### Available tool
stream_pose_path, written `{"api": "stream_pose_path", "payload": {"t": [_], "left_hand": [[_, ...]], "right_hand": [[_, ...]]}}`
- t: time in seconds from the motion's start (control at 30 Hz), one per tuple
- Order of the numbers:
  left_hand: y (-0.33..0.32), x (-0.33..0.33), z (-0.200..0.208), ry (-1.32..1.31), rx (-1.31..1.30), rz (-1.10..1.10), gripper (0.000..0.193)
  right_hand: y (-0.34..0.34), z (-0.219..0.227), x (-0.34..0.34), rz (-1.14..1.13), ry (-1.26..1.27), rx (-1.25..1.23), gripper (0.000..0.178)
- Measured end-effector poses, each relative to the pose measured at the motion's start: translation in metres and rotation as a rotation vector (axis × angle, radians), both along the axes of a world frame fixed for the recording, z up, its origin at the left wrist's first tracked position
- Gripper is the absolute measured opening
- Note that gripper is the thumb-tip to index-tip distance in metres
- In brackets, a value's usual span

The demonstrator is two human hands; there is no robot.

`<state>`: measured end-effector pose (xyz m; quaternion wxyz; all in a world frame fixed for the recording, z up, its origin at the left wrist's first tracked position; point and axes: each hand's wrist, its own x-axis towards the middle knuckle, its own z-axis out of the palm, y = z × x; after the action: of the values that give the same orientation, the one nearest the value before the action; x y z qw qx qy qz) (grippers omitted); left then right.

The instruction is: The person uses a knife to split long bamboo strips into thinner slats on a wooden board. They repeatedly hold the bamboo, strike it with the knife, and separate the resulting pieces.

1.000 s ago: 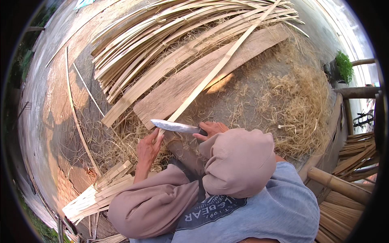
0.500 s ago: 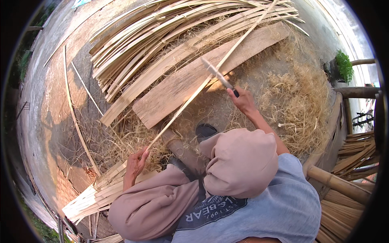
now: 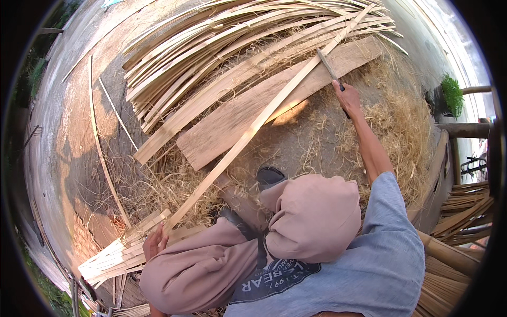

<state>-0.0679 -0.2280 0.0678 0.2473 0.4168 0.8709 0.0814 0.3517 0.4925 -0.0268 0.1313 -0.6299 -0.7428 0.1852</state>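
A long pale bamboo strip [image 3: 248,134] runs slantwise from my lap side, over a wooden plank [image 3: 216,134], to the far right, with its broad face showing. At its near end my left hand [image 3: 155,241] is closed about the strip, beside my knee; part of the grip is hard to see. My right hand [image 3: 347,99], arm stretched out, grips a knife [image 3: 328,66] by its dark handle. The blade points up and left, and its tip meets or overlaps the strip near the plank's far end.
Many split bamboo strips [image 3: 185,58] lie in a pile beyond the plank. Curly shavings [image 3: 391,127] cover the ground at right. More pale strips [image 3: 116,257] lie by my left knee. Bamboo poles [image 3: 449,251] and bundled strips [image 3: 465,211] stand at the right edge.
My right hand with the knife has moved up and right along the strip. My left hand has drawn back down and left, and the strip now shows its broad side.
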Motion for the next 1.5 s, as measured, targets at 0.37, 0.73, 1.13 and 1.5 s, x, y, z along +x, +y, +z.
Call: {"api": "stream_pose_path", "payload": {"t": [0.37,0.73,1.13,1.5], "left_hand": [[0.186,0.073,-0.057,0.134,0.130,0.043,0.046],[0.213,0.076,-0.064,0.167,0.234,0.063,0.047],[0.166,0.074,-0.071,0.269,0.251,0.025,0.042],[-0.051,0.056,-0.063,-0.021,-0.073,0.381,0.030]], "right_hand": [[-0.296,0.045,-0.123,0.777,0.161,-0.268,0.053],[-0.157,0.045,-0.088,0.526,-0.035,-0.182,0.061],[-0.095,0.046,-0.073,0.354,-0.068,-0.153,0.064],[-0.003,0.039,-0.030,0.141,-0.021,0.019,0.072]]}}
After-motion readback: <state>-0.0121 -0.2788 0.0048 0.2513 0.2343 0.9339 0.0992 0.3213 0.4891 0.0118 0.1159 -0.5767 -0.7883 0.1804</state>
